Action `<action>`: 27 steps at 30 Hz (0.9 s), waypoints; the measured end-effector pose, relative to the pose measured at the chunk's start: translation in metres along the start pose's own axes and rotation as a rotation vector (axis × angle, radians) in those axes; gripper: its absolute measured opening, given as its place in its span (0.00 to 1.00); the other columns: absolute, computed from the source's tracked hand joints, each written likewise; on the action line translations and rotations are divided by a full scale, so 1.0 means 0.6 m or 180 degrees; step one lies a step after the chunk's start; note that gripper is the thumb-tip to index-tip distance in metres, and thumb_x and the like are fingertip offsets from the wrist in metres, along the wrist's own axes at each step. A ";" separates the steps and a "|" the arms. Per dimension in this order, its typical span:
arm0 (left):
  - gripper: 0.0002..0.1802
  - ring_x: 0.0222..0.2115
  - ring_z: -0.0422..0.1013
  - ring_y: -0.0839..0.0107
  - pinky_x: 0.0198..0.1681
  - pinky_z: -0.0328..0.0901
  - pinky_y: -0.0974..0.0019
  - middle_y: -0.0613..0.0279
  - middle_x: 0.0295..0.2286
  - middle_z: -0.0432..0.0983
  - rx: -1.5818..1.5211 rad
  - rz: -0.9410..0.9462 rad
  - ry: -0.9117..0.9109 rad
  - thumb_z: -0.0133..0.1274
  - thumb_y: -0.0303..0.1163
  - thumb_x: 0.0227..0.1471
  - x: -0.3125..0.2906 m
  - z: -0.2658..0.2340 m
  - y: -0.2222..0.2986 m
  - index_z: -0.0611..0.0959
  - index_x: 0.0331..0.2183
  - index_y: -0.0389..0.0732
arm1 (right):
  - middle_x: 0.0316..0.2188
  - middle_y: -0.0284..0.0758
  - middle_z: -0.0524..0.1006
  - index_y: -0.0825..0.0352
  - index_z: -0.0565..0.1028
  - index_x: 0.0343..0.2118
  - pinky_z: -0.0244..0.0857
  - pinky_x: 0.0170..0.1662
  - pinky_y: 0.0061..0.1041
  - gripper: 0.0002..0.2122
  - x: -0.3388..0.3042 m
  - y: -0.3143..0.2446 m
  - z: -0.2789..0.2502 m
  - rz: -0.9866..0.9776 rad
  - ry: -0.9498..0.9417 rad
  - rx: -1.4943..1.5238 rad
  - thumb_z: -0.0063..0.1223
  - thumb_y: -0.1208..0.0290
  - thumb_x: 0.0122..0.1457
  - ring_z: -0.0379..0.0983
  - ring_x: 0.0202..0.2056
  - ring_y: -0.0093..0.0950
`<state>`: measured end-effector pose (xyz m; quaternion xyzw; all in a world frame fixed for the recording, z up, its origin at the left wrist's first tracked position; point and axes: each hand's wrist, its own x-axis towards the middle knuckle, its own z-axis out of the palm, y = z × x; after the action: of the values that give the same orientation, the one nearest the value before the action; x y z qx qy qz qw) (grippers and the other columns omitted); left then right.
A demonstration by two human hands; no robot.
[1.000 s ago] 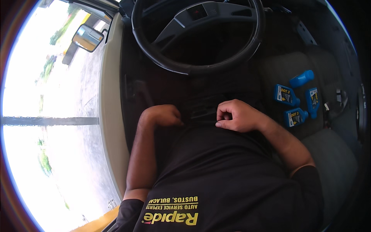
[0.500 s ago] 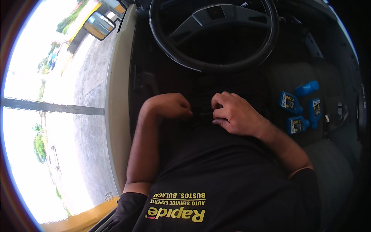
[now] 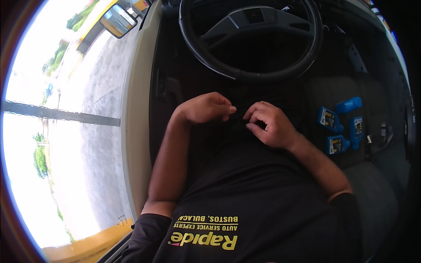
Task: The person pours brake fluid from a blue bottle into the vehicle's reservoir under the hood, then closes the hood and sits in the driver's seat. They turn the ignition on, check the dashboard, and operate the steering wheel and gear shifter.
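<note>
Above my lap, below the steering wheel (image 3: 234,75), both hands face each other with a small dark gap between the fingertips. My left hand (image 3: 207,108) is closed, thumb and forefinger pressed together in a pinch. My right hand (image 3: 272,126) is closed too, its fingers curled in and the thumb just under the forefinger. Whatever either hand may hold is lost against the dark cloth of my shirt (image 3: 263,193) and lap.
Several blue bottles (image 3: 337,143) lie on the dark seat (image 3: 322,87) to my right, beside a seat belt buckle (image 3: 383,130). At my left runs the vehicle's door (image 3: 133,131), with a side mirror (image 3: 118,21) outside the window.
My left hand has moved up and to the right, and its fingertips now show in a pinch. The right hand has shifted slightly right, narrowing the gap. The whole view has shifted a little.
</note>
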<state>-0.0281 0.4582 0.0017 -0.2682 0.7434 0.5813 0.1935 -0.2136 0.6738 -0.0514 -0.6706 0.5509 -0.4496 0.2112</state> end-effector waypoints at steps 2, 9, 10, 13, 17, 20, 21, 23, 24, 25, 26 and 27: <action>0.21 0.22 0.66 0.85 0.27 0.59 0.75 0.75 0.21 0.75 -0.0426 0.0057 0.0055 0.59 0.45 0.71 0.017 0.011 -0.004 0.84 0.28 0.44 | 0.39 0.37 0.83 0.68 0.80 0.31 0.76 0.48 0.37 0.06 -0.004 0.005 -0.001 0.0087 0.0236 0.0122 0.69 0.77 0.59 0.81 0.44 0.37; 0.21 0.20 0.64 0.81 0.24 0.58 0.73 0.73 0.19 0.72 -0.1427 0.0256 0.0199 0.56 0.42 0.73 0.024 0.040 -0.001 0.82 0.26 0.46 | 0.44 0.38 0.85 0.68 0.84 0.37 0.77 0.51 0.35 0.07 -0.005 0.005 0.004 0.0113 0.0033 0.0076 0.72 0.77 0.57 0.82 0.48 0.37; 0.21 0.20 0.65 0.81 0.24 0.58 0.73 0.72 0.19 0.72 -0.1562 0.0430 0.0151 0.55 0.42 0.73 0.013 0.034 -0.004 0.81 0.26 0.45 | 0.45 0.37 0.85 0.68 0.85 0.38 0.78 0.52 0.35 0.07 -0.003 0.004 0.005 0.0028 -0.0052 0.0128 0.72 0.77 0.57 0.82 0.49 0.37; 0.21 0.19 0.65 0.79 0.23 0.58 0.71 0.70 0.19 0.71 -0.1277 -0.0016 0.0455 0.54 0.40 0.73 -0.023 0.010 -0.017 0.79 0.25 0.45 | 0.47 0.37 0.86 0.67 0.88 0.41 0.79 0.54 0.35 0.09 0.004 0.003 0.010 -0.0084 -0.0295 0.0209 0.71 0.77 0.57 0.82 0.51 0.36; 0.22 0.18 0.65 0.80 0.22 0.58 0.71 0.70 0.18 0.72 -0.1342 0.0529 -0.0161 0.54 0.42 0.73 -0.016 0.008 -0.026 0.78 0.25 0.45 | 0.44 0.37 0.87 0.68 0.88 0.39 0.80 0.53 0.34 0.06 0.008 0.002 0.024 -0.0154 -0.0345 0.0261 0.69 0.79 0.58 0.84 0.49 0.36; 0.22 0.19 0.66 0.79 0.23 0.59 0.71 0.69 0.19 0.74 -0.1792 0.0346 0.0138 0.55 0.44 0.73 0.014 0.033 -0.018 0.79 0.25 0.45 | 0.42 0.37 0.88 0.68 0.86 0.37 0.80 0.52 0.35 0.05 0.006 0.001 0.031 0.0054 -0.0165 0.0197 0.69 0.79 0.58 0.85 0.47 0.38; 0.22 0.19 0.66 0.79 0.23 0.60 0.71 0.69 0.20 0.74 -0.1875 0.0349 0.0180 0.55 0.44 0.73 0.023 0.041 -0.013 0.79 0.25 0.45 | 0.41 0.38 0.88 0.69 0.86 0.36 0.80 0.51 0.35 0.04 0.006 0.001 0.033 0.0071 -0.0114 0.0142 0.68 0.80 0.58 0.85 0.46 0.38; 0.23 0.19 0.67 0.79 0.24 0.60 0.71 0.69 0.20 0.76 -0.1988 0.0258 0.0403 0.56 0.45 0.73 0.035 0.053 -0.006 0.80 0.26 0.45 | 0.40 0.39 0.88 0.70 0.85 0.35 0.80 0.49 0.35 0.04 0.005 0.001 0.038 0.0190 -0.0017 0.0130 0.68 0.82 0.58 0.85 0.45 0.38; 0.22 0.20 0.68 0.79 0.24 0.60 0.71 0.68 0.21 0.76 -0.1914 0.0210 0.0481 0.56 0.45 0.72 0.038 0.054 -0.003 0.80 0.26 0.45 | 0.40 0.39 0.87 0.70 0.85 0.36 0.80 0.49 0.35 0.04 0.006 0.002 0.038 0.0227 -0.0024 0.0116 0.68 0.82 0.58 0.85 0.45 0.38; 0.22 0.20 0.68 0.79 0.24 0.61 0.71 0.68 0.21 0.76 -0.1849 0.0193 0.0518 0.57 0.45 0.72 0.037 0.054 -0.001 0.80 0.26 0.45 | 0.40 0.39 0.87 0.70 0.84 0.36 0.80 0.49 0.35 0.05 0.007 0.002 0.038 0.0241 -0.0053 0.0141 0.68 0.82 0.58 0.85 0.46 0.39; 0.22 0.20 0.69 0.79 0.25 0.61 0.71 0.68 0.21 0.77 -0.1799 0.0334 0.0423 0.57 0.45 0.72 0.036 0.051 -0.001 0.81 0.26 0.45 | 0.40 0.40 0.87 0.70 0.84 0.36 0.80 0.49 0.35 0.05 0.008 0.002 0.038 0.0257 -0.0070 0.0203 0.68 0.82 0.58 0.85 0.46 0.39; 0.21 0.21 0.70 0.78 0.25 0.62 0.70 0.67 0.22 0.77 -0.1832 0.0210 0.0555 0.57 0.45 0.72 0.034 0.048 -0.002 0.81 0.27 0.44 | 0.41 0.40 0.87 0.70 0.84 0.36 0.79 0.50 0.35 0.05 0.010 0.002 0.037 0.0237 -0.0103 0.0167 0.68 0.81 0.57 0.84 0.47 0.39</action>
<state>-0.0441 0.4825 -0.0184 -0.3366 0.5703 0.7489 0.0260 -0.1958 0.6629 -0.0614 -0.6510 0.5601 -0.4448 0.2542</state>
